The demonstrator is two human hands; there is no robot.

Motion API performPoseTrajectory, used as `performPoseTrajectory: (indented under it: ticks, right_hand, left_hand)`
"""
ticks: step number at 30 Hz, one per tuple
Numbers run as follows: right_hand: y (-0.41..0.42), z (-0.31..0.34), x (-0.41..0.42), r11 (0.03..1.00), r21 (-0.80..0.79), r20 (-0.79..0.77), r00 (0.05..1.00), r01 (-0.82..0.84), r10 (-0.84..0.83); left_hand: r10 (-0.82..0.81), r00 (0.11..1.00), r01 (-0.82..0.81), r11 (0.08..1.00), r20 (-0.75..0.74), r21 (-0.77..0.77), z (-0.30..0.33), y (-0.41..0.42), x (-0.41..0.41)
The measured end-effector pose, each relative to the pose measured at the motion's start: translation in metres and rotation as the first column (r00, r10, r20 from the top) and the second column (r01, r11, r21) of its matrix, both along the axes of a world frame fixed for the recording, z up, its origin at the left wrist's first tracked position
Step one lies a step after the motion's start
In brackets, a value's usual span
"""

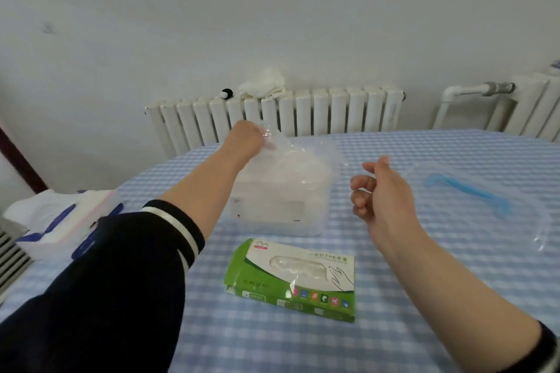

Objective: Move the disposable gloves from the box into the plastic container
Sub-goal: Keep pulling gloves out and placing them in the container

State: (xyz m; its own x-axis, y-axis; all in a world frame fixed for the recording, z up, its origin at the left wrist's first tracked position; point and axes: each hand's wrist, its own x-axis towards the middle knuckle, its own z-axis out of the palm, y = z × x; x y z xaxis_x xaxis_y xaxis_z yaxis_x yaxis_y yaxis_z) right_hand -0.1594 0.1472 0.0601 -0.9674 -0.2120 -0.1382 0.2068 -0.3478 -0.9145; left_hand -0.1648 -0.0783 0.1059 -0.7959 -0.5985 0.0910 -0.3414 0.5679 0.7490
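Left hand: left hand (246, 140) reaches across the table, fingers curled round a crumpled clear glove (270, 136) and pinching it above the far left corner of the plastic container (283, 191).
Right hand: right hand (382, 192) hangs in the air to the right of the container, fingers loosely curled, thumb up, nothing in its grip.
Gloves: a pale heap of them already fills much of the container (single pieces cannot be told apart through the cloudy wall); the one in the left hand touches the top of that heap.
Container: clear, boxy, open at the top, standing on the table's middle, just beyond the glove box.
Glove box: green and white glove box (292, 278) lies flat near the table's front edge, window side up, with a wisp of clear film poking from its opening.
Lid: clear lid (485, 206) with a blue handle lies flat at the right, well apart from the container.
Table: table (272, 348) wears a blue and white checked cloth.
Tissue pack: white and blue tissue pack (65, 221) sits at the left edge, partly behind the dark sleeve (121, 281).
Background: white radiator (303, 112) stands against the wall, with a white cloth (263, 84) bunched on top.
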Motion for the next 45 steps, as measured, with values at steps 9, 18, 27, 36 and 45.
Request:
performPoseTrajectory:
  ticks: [9, 18, 27, 36, 45]
  right_hand:
    - [-0.001, 0.003, 0.007, 0.994, 0.069, -0.163, 0.982, -0.080, 0.090]
    - [-0.007, -0.005, 0.017, 0.970, 0.150, -0.193, 0.957, -0.190, 0.217]
    - [-0.008, -0.011, 0.018, 0.956, 0.227, -0.267, 0.932, -0.187, 0.246]
    - [-0.006, -0.016, 0.004, 0.935, 0.320, -0.261, 0.935, -0.152, 0.242]
    - [-0.004, -0.019, 0.006, 0.859, 0.449, -0.398, 0.805, -0.248, 0.440]
  left_hand:
    - [0.106, 0.936, 0.112, 0.816, 0.337, -0.568, -0.020, -0.026, 0.002]
    - [0.113, 0.965, 0.135, 0.553, 0.235, -0.822, -0.018, -0.036, 0.015]
    - [-0.330, 0.768, 0.495, 0.850, 0.548, -0.181, -0.001, 0.003, 0.030]
    - [-0.225, 0.662, 0.458, 0.877, 0.714, -0.148, -0.009, 0.001, 0.038]
    - [-0.208, 0.904, 0.397, 0.736, 0.374, -0.548, -0.013, -0.004, 0.041]
